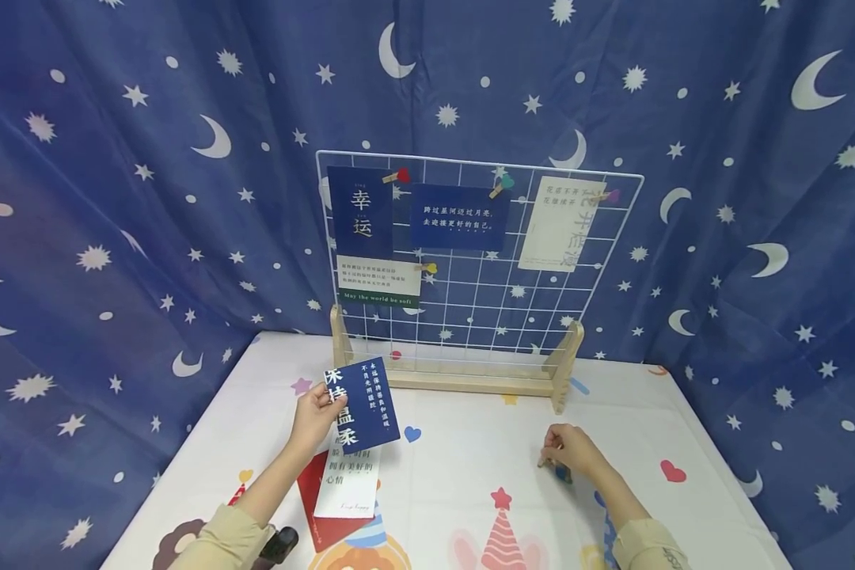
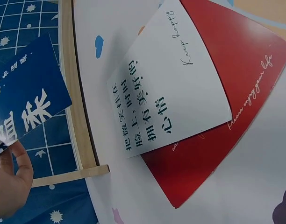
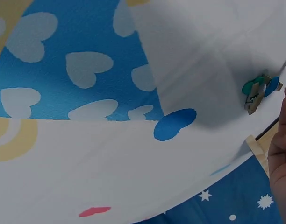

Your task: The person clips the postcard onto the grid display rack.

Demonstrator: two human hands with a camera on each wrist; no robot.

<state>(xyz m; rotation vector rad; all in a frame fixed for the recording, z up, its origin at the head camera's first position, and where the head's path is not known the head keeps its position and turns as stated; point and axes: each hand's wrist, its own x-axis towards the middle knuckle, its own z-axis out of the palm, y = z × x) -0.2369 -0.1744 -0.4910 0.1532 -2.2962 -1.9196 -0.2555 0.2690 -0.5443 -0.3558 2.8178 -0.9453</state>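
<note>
My left hand pinches a dark blue card with white lettering, held up above the table by its left side. Below it a white card with dark lettering lies partly over a red card. My right hand is low over the right part of the table, fingers bent together at a small wooden clothespin, mostly hidden by the fingers. Close by in the right wrist view lie small wooden clothespins with green and blue hearts.
A white wire grid on a wooden stand stands at the back. Several cards, such as a blue card and a white card, hang there by heart clothespins. A black object sits near my left sleeve.
</note>
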